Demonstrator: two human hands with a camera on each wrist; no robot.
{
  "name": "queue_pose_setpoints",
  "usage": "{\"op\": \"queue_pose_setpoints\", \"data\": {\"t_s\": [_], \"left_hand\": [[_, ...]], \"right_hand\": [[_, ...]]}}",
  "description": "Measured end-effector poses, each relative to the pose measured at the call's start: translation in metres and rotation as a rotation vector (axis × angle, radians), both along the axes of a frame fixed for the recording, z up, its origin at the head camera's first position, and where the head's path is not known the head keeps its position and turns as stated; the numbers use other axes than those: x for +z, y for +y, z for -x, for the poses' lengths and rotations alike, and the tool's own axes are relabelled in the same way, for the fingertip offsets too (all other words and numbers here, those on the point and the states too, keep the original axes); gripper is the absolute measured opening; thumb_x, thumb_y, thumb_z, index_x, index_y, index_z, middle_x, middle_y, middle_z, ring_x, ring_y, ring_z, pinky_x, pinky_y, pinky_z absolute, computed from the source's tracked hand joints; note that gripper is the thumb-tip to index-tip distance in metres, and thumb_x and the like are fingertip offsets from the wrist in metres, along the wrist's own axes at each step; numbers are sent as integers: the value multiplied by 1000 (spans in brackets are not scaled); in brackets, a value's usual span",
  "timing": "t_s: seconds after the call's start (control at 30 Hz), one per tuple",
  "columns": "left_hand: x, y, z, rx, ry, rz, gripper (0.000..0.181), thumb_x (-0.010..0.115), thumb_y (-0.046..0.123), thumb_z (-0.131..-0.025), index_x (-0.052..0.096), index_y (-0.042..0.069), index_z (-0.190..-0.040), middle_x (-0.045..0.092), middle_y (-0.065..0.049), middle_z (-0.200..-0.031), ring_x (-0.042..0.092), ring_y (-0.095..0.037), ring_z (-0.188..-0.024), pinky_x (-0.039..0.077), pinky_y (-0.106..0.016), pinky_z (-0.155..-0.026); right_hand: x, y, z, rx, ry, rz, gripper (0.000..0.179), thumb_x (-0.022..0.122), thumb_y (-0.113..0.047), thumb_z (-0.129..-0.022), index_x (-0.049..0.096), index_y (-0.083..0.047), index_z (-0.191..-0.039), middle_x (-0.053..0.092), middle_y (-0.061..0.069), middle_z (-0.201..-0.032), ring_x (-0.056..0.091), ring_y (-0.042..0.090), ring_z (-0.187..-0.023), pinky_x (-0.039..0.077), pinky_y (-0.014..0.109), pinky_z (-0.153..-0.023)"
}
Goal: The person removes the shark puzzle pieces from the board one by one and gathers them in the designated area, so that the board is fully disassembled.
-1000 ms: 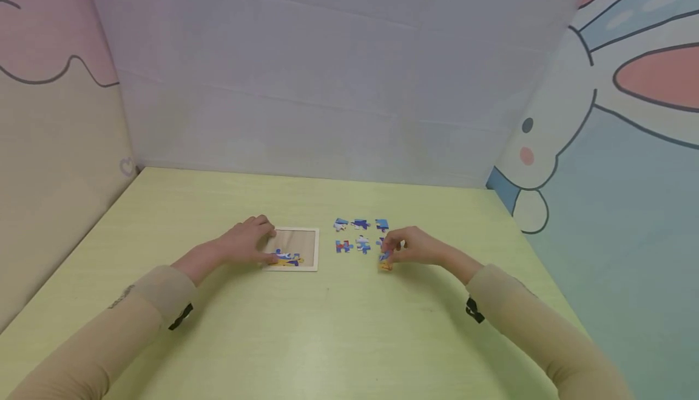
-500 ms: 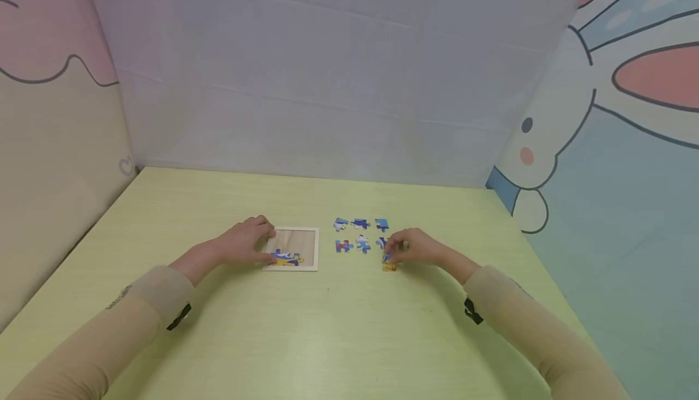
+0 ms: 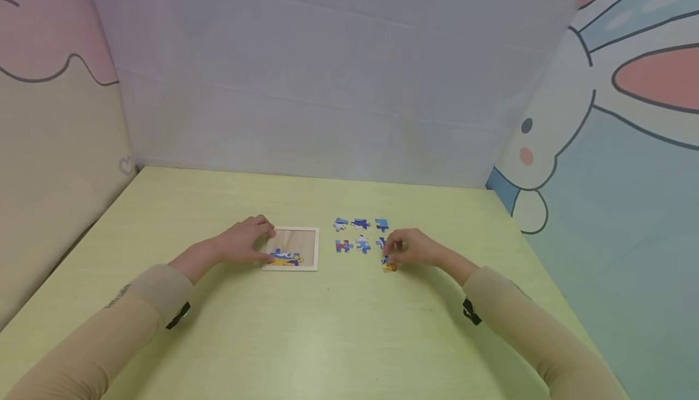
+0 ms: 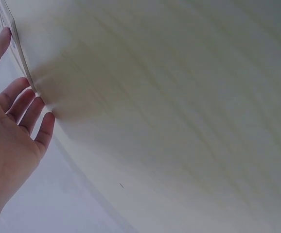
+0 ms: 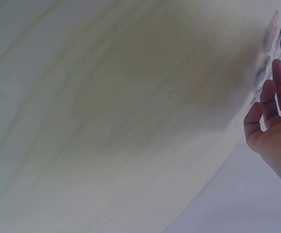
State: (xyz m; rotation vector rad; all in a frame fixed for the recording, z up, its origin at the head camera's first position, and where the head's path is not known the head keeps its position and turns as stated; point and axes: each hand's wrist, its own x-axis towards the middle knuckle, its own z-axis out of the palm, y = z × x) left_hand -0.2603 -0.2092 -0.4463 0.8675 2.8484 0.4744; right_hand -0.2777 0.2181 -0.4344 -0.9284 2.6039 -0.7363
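Observation:
In the head view my left hand (image 3: pixel 247 242) holds the left side of a square wooden puzzle frame (image 3: pixel 316 249). Its thumb lies near the lower left corner and its fingers near the upper left one. Joined blue, white and yellow puzzle pieces (image 3: pixel 286 260) fill part of the frame's lower left. The left wrist view shows the fingers touching the frame's edge (image 4: pixel 22 56). On the right, my right hand (image 3: pixel 416 247) pinches a yellow and blue puzzle piece (image 3: pixel 390 267) at the table surface, partly covered by the fingertips. That grip is unclear in the right wrist view.
Between the hands lie several loose pieces: a back row with a dark blue piece (image 3: pixel 360 224) and a front row with a red and blue piece (image 3: pixel 343 246). Another piece (image 3: pixel 380 243) is partly behind my right fingers. Decorated walls border the pale yellow table (image 3: pixel 327 327).
The yellow and blue piece has shifted slightly to the right and turned under my right fingers. My left hand and the frame look unmoved.

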Motion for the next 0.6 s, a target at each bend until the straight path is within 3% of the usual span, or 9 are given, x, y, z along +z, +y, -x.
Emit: {"op": "queue_pose_setpoints", "data": {"t_s": [0.33, 0.6], "left_hand": [[1, 2, -2, 5, 4, 0, 63, 72, 43, -79, 56, 2, -124, 49, -14, -128, 46, -33, -118, 39, -53, -98], [4, 4, -4, 11, 1, -2, 62, 73, 42, -80, 57, 2, -124, 50, -13, -127, 47, -33, -117, 40, -53, -96]], "right_hand": [[20, -24, -4, 4, 37, 45, 17, 69, -16, -86, 67, -10, -102, 66, 1, -97, 56, 23, -85, 45, 29, -71], [24, -56, -8, -8, 50, 108, 26, 71, -19, -85, 65, -8, -108, 65, 6, -101, 53, 26, -88, 46, 33, -74]]}}
